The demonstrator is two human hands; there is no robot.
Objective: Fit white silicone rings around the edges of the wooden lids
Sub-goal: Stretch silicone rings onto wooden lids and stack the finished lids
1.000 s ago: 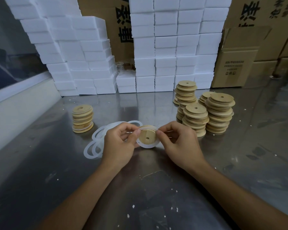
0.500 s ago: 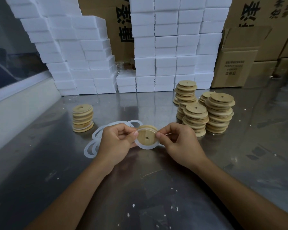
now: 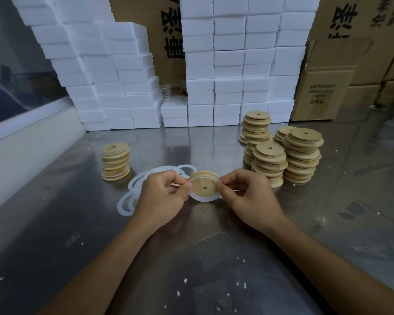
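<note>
Both hands pinch one wooden lid (image 3: 204, 187) mid-surface: left hand (image 3: 162, 197) and right hand (image 3: 251, 196) grip its white silicone ring (image 3: 199, 198), loose rings (image 3: 132, 196) lying just left.

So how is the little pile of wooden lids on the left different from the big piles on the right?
The left pile is one short stack standing alone; the right piles are several taller stacks crowded together. White rings show between lids in the left pile, while the right piles look like bare wood. The left pile sits by the loose white rings; the right piles do not. Both hold round wooden lids with a small hole, on the metal table.
</note>
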